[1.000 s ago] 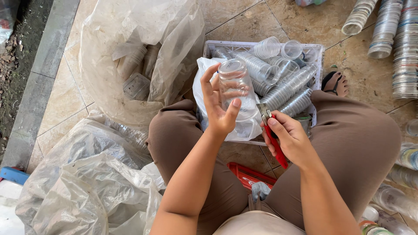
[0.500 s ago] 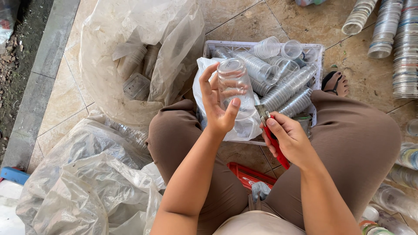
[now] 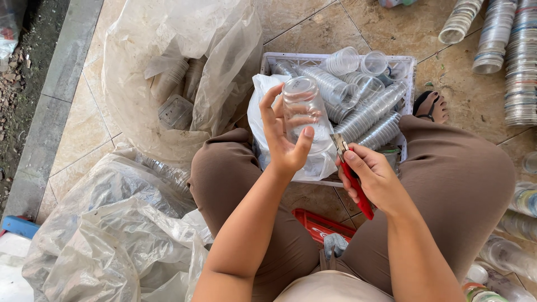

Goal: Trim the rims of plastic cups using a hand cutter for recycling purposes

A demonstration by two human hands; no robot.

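Head view, looking down at a seated person's lap. Landmark for all positions: the white crate [image 3: 405, 67] on the tiled floor in front of the knees.

Left hand [image 3: 285, 140] holds a clear plastic cup [image 3: 302, 109] just above the crate's near edge. Fingers are curled round the cup's back, thumb pressed on its near side, base turned upward. Grip is by the wall only, which leaves the rim end free and turned toward the other hand, probably so that end can be worked on.

Right hand [image 3: 372, 176] is closed round a red-handled cutter [image 3: 352, 176], at the near right edge of the crate. The short metal blade points up toward the cup but sits just beside it; I cannot tell whether it touches.

Inside the crate: nested stacks of clear cups [image 3: 372, 109] lying on their sides, a few loose ones at the far end. A white plastic bag [image 3: 263, 89] drapes over the crate's near left corner, under the held cup.

Left of the crate: a large clear sack [image 3: 168, 56] holding more plastic pieces. Near left of it: crumpled clear sacks [image 3: 112, 235]. Right of the crate: columns of stacked cups [image 3: 523, 61] on the floor. A sandalled foot [image 3: 432, 106] rests against the crate's right side.
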